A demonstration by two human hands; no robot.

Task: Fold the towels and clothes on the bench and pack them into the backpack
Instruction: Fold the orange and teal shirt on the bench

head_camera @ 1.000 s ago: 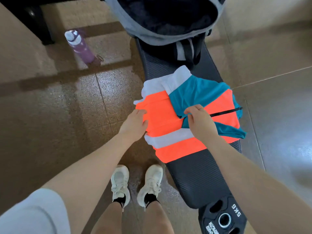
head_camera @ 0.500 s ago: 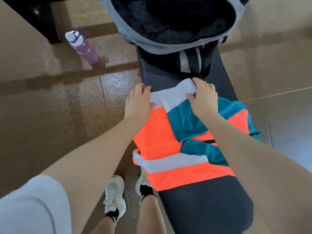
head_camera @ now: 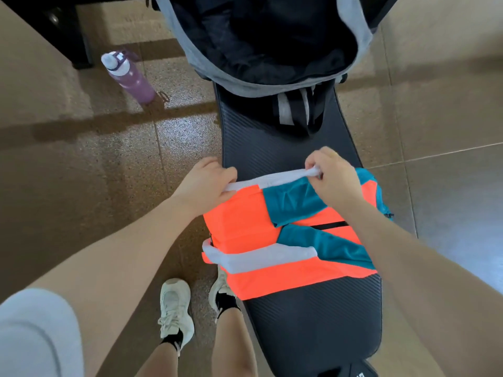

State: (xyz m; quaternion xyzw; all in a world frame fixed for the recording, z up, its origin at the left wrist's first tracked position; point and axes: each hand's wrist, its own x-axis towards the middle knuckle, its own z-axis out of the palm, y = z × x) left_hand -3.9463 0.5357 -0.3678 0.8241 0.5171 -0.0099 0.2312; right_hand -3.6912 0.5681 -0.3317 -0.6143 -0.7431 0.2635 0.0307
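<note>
An orange, teal and white jacket (head_camera: 245, 227) lies partly folded across the black bench (head_camera: 272, 148). My left hand (head_camera: 204, 183) grips the jacket's far white edge at its left corner. At the right end of that same white edge, my right hand (head_camera: 332, 178) pinches the cloth, and the edge is lifted off the bench between the two hands. An open grey and black backpack (head_camera: 206, 69) stands at the far end of the bench, its dark inside facing me.
A purple water bottle (head_camera: 130, 77) stands on the speckled floor left of the bench. My two white shoes (head_camera: 174, 308) are beside the bench's near left side. A weight plate (head_camera: 351, 371) shows at the bottom edge.
Both hands moved from the jacket's middle to its far white edge, took hold of it, and now lift and draw it back toward me. The view shifted closer to the backpack.
</note>
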